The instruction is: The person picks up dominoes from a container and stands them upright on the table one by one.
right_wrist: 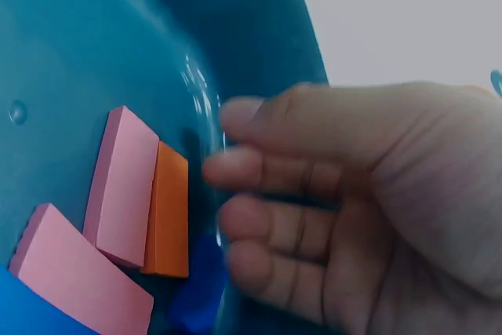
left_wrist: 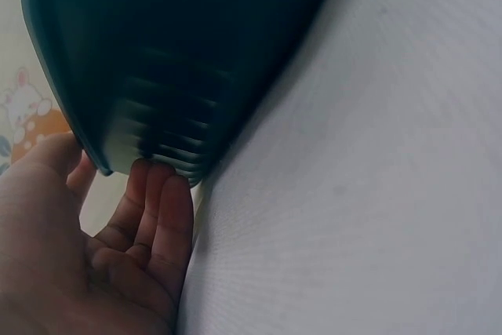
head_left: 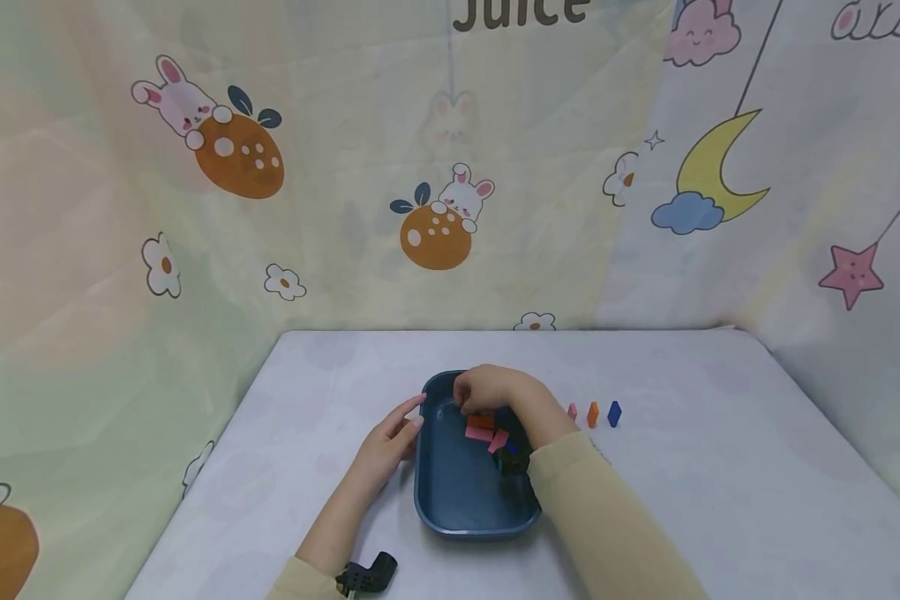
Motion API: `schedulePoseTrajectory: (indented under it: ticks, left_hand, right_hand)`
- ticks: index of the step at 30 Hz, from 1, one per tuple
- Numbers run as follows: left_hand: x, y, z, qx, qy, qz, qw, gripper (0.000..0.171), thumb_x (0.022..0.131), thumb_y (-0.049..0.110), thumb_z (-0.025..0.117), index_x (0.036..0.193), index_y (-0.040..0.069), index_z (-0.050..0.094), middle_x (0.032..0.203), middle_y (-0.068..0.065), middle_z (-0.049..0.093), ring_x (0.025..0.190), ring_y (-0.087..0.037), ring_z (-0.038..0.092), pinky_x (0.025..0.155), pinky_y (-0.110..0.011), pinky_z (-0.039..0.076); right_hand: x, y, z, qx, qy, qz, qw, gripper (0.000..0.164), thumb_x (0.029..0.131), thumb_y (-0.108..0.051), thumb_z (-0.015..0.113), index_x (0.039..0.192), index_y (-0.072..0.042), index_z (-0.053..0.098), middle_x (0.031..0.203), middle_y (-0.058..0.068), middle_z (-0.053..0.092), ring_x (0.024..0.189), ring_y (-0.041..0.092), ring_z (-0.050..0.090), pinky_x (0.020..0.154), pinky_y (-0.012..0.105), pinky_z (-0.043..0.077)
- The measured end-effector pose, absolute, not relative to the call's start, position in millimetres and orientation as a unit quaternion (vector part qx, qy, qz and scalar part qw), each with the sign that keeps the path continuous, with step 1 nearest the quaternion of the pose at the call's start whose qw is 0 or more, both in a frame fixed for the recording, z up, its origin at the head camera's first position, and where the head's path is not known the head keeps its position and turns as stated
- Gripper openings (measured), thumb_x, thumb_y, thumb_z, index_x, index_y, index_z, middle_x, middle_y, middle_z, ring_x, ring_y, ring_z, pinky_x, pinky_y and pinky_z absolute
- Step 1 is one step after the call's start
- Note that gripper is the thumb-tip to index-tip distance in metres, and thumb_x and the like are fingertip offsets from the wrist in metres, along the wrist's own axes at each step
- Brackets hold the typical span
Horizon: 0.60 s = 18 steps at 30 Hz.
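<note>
A dark blue-green tray [head_left: 468,508] lies lengthwise on the table. My left hand [head_left: 385,442] touches its left side, fingertips [left_wrist: 161,170] against the ribbed outer wall and rim. My right hand [head_left: 492,390] is over the tray's far end, nothing visible between thumb and fingers [right_wrist: 251,221], which are loosely bent. Beside those fingers, inside the tray, lie a pink block [right_wrist: 124,186], an orange block [right_wrist: 169,209], a second pink block [right_wrist: 86,276] and blue blocks [right_wrist: 200,284].
To the tray's right, a pink block [head_left: 572,411], an orange block [head_left: 593,414] and a blue block [head_left: 615,413] stand in a row on the white table [head_left: 720,500]. A printed cloth [head_left: 345,167] hangs behind. A black wrist mount [head_left: 371,573] sits at my left sleeve.
</note>
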State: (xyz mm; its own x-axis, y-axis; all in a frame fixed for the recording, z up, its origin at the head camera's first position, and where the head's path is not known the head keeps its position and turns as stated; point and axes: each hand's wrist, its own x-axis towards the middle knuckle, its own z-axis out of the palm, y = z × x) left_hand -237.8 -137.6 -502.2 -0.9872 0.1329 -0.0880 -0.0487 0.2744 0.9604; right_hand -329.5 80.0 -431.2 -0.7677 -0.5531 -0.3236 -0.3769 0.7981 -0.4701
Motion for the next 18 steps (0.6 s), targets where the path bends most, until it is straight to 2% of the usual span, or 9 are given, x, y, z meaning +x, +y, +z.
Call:
schedulePoseTrajectory:
  ticks: [8, 18]
  left_hand:
    - [-239.0, -137.7, -504.0, 0.027, 0.801, 0.593, 0.078, 0.046, 0.095, 0.053, 0.057, 0.140, 0.046, 0.048, 0.107, -0.005, 0.066, 0.088, -0.018, 0.068, 0.085, -0.037, 0.057]
    - [-239.5, -139.0, -504.9, 0.030, 0.797, 0.599, 0.074, 0.043, 0.098, 0.048, 0.057, 0.140, 0.045, 0.049, 0.108, -0.007, 0.066, 0.088, -0.019, 0.069, 0.084, -0.038, 0.057]
  right_hand:
    - [-311.7, 75.7, -428.0, -0.176, 0.941, -0.161, 0.241, 0.020, 0.085, -0.012, 0.075, 0.103, -0.015, 0.069, 0.084, 0.003, 0.065, 0.077, 0.021, 0.062, 0.071, 0.035, 0.057]
    - [-312.7, 74.7, -436.8, -0.211, 0.939, -0.134, 0.236, 0.015, 0.087, -0.010, 0.069, 0.097, -0.021, 0.067, 0.081, 0.001, 0.063, 0.073, 0.018, 0.061, 0.066, 0.033, 0.055]
